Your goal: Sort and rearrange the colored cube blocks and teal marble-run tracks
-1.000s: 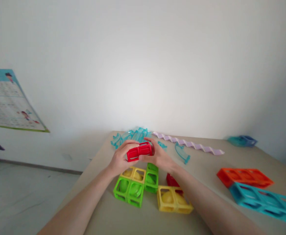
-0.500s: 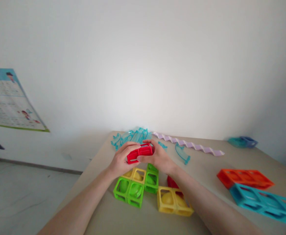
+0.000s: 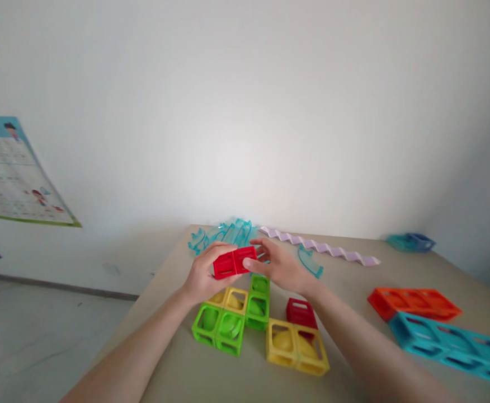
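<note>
A red two-cell block (image 3: 235, 262) is held up above the table. My left hand (image 3: 205, 275) is closed round its left end. At its right end is my right hand (image 3: 276, 263), thumb on the front face and fingers curved apart behind. Below lie joined yellow and green blocks (image 3: 218, 326), with a green two-cell block (image 3: 258, 303) beside them. Nearer my right forearm, a yellow two-cell block (image 3: 297, 346) touches another red block (image 3: 301, 313).
Clear blue pieces (image 3: 228, 232) are heaped at the table's back left, beside a purple zigzag strip (image 3: 324, 247). A curved blue piece (image 3: 310, 261) lies in front of it. Orange (image 3: 415, 303) and blue (image 3: 450, 341) long blocks are at right.
The red block has turned to show its front face more and moved slightly left. My right hand has opened somewhat and shifted right, and the red block on the table is now more visible.
</note>
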Demonstrator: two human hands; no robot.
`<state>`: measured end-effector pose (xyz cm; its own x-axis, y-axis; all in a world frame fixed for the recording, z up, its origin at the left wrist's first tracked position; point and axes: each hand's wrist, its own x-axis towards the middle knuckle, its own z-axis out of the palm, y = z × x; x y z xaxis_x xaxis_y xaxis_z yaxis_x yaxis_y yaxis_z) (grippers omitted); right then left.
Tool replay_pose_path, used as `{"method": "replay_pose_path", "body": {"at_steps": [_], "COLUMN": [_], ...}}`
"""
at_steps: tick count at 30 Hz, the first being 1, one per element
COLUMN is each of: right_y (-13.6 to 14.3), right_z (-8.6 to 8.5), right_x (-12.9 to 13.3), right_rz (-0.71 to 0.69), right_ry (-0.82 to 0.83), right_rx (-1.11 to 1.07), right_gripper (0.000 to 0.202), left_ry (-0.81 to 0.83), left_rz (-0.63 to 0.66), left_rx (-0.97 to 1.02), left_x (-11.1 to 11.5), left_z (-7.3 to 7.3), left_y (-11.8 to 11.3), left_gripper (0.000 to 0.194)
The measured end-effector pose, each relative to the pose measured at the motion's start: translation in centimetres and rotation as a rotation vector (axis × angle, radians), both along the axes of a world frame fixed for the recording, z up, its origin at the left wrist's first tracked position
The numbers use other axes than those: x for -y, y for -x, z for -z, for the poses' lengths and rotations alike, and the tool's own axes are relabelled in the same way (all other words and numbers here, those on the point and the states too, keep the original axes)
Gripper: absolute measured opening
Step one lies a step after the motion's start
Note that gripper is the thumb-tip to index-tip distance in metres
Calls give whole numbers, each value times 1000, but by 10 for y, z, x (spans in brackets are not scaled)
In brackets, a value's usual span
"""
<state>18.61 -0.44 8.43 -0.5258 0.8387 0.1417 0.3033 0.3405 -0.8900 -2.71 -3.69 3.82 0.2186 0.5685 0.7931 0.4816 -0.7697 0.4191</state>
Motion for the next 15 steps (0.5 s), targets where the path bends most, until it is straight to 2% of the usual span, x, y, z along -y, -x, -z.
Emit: {"method": "replay_pose_path", "body": {"at_steps": [4, 8, 11, 15], "right_y": [-53, -94, -102, -98], "right_z": [-8, 3, 14, 23], "right_x": [0, 11, 18, 17], "right_rz": [-81, -113, -111, -132], "right_ry": [-72, -44, -34, 26], "right_rx": [346, 603, 713, 660], "right_gripper": [49, 54, 53, 50], "left_ry": [206, 486, 603, 644], "left_rz": [80, 292, 454, 578], "left_rx": [136, 349, 370, 239], "left_x": [6, 11, 15, 19], "left_z": [-3, -3, -3, -4], "left_y": [-2, -1, -4, -13], "left_gripper": [45, 49, 54, 52]}}
